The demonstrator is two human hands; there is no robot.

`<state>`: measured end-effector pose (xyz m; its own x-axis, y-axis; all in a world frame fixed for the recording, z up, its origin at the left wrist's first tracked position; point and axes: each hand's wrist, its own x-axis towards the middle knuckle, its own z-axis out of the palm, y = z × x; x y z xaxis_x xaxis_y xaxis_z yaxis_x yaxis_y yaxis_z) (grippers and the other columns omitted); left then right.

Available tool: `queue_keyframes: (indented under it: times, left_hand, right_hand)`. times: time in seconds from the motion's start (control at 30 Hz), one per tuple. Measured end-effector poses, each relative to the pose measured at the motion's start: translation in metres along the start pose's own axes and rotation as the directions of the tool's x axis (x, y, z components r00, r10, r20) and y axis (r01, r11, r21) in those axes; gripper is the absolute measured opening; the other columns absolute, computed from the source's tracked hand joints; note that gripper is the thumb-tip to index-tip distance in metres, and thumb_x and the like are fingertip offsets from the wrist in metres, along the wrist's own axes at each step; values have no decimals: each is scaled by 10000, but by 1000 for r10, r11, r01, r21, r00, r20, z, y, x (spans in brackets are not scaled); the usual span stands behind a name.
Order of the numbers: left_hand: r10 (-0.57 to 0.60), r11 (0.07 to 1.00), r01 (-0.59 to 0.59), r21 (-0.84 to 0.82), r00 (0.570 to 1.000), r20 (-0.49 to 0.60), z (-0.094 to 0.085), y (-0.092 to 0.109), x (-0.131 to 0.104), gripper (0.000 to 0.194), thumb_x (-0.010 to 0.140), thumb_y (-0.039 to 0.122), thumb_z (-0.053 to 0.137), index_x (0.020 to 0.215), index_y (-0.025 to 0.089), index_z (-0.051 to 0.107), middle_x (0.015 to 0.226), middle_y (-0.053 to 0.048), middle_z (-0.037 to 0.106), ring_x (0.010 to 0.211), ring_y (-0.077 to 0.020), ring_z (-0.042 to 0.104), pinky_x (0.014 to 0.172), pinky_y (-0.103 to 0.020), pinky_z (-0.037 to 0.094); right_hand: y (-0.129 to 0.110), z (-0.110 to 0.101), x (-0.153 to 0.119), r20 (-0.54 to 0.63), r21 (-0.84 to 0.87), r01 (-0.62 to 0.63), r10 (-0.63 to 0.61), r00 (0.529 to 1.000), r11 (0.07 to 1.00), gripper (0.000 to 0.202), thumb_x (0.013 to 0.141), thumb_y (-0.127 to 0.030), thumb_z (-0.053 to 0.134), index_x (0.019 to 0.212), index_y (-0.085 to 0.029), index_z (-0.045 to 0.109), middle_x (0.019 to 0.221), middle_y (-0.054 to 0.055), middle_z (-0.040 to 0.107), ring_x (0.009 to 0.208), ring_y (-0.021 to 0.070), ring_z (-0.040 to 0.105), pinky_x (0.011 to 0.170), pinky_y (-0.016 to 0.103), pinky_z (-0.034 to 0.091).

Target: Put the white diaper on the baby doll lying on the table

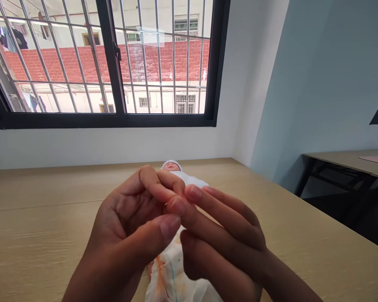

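My left hand and my right hand meet in the middle, above the table. The left fingers are bent, and they and the thumb close around the fingertips of my right hand. My right fingers reach out toward the left, laid against the left fingers. No object shows between the hands. Beyond them a baby doll in a white cap lies on its back, its upper body in white cloth; my hands hide its middle. Below my hands is a white diaper with orange-brown stains, partly covered by my right hand.
The doll lies on a wide, light wooden table that reaches the wall. Above it is a dark-framed window with metal bars. To the right stands another table on dark legs, with a pink cloth on it.
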<state>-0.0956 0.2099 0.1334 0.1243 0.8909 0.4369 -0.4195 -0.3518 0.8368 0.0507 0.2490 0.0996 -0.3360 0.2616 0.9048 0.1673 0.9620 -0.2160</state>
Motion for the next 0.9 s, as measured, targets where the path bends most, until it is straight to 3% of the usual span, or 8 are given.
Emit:
queue_keyframes:
  times: [0.1, 0.17, 0.27, 0.37, 0.47, 0.63, 0.77, 0.9]
  left_hand:
    - [23, 999, -21, 42, 999, -46, 0, 2, -1, 217, 723, 237, 863, 663, 223, 656, 803, 33, 670, 693, -123, 626, 618, -178, 579]
    - [42, 997, -40, 60, 998, -41, -2, 2, -2, 226, 710, 224, 857, 647, 221, 640, 814, 38, 680, 661, -120, 618, 581, -184, 567]
    - [60, 996, -58, 61, 998, -33, -3, 0, -3, 224, 698, 196, 841, 638, 219, 626, 787, 40, 664, 673, -121, 609, 577, -178, 555]
    - [35, 998, -33, 49, 998, -45, -1, -2, -2, 203, 716, 174, 825, 665, 228, 635, 776, 31, 646, 780, -143, 623, 601, -158, 548]
    - [30, 999, -29, 41, 999, -37, 1, -3, 0, 171, 749, 217, 816, 698, 238, 654, 813, 26, 650, 816, -149, 625, 642, -165, 562]
    - [43, 997, -38, 70, 997, -70, -3, -4, 0, 113, 763, 232, 786, 712, 241, 686, 850, 18, 640, 812, -141, 618, 684, -165, 565]
    - [76, 993, -64, 104, 990, -119, -4, -4, 0, 115, 742, 198, 782, 685, 249, 696, 851, 0, 640, 1038, -206, 618, 697, -158, 564]
    - [66, 993, -52, 107, 989, -134, -1, -2, 0, 128, 728, 212, 774, 651, 235, 674, 792, -6, 647, 1097, -231, 605, 695, -159, 561]
  right_hand:
    - [6, 17, -12, -348, -326, 212, -325, 879, 921, 324, 706, 11, 652, 765, -260, 486, 1405, -146, 647, 1073, 208, 758, 984, 319, 608]
    - [10, 22, -17, -357, -325, 282, -393, 847, 903, 231, 730, -72, 646, 774, -258, 515, 1472, -114, 597, 1134, 242, 734, 1011, 357, 598]
    - [9, 14, -12, -91, -143, 168, -183, 979, 975, 226, 749, -131, 666, 842, -316, 576, 1215, -116, 753, 1160, 279, 720, 980, 418, 606]
    - [3, 1, 5, 170, 0, -187, 184, 968, 982, 231, 789, -236, 750, 921, -380, 627, 1000, -93, 790, 1147, 302, 720, 911, 439, 621]
    - [-1, -4, 20, 150, 97, -306, 290, 945, 947, 194, 810, -328, 781, 941, -381, 648, 992, -74, 790, 1131, 310, 724, 873, 436, 626]
    - [4, 4, 18, 138, 76, -285, 273, 952, 956, 175, 814, -311, 788, 916, -365, 656, 1011, -76, 797, 1137, 313, 724, 882, 432, 625]
    - [17, 5, 4, 63, -62, 65, -61, 996, 996, 211, 801, -184, 777, 823, -317, 614, 1119, -118, 790, 1079, 274, 757, 882, 369, 638]
    - [24, 3, -5, -5, -448, 467, -524, 852, 763, 195, 829, -82, 702, 819, -251, 606, 1297, -47, 721, 1002, 228, 781, 893, 288, 644]
